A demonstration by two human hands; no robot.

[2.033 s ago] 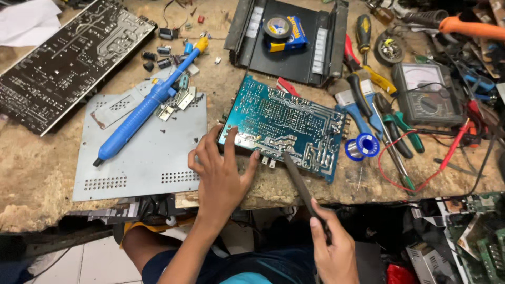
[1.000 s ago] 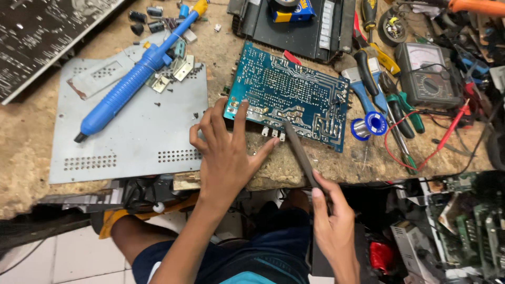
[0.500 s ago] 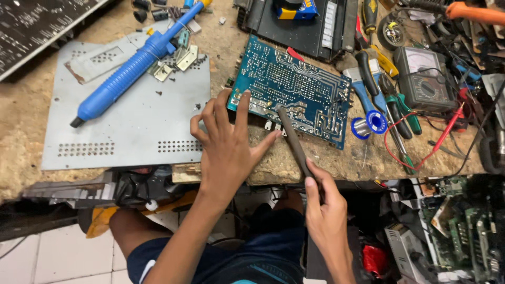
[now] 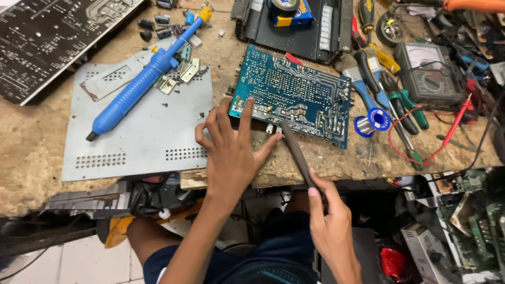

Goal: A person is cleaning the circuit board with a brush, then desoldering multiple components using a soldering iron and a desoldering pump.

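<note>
My view has dropped closer since before. My left hand [image 4: 231,152] presses spread fingers on the board [image 4: 292,94] at the bench [image 4: 31,158] edge; my right hand [image 4: 329,226] clamps the iron [image 4: 297,152], tip at the board.

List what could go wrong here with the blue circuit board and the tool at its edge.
The blue circuit board is steadied only by left hand fingertips; it may slide. The dark slim tool in the right hand could slip across solder tracks. The board's near edge sits close to the worn wooden bench edge, so it could tip off.
</note>
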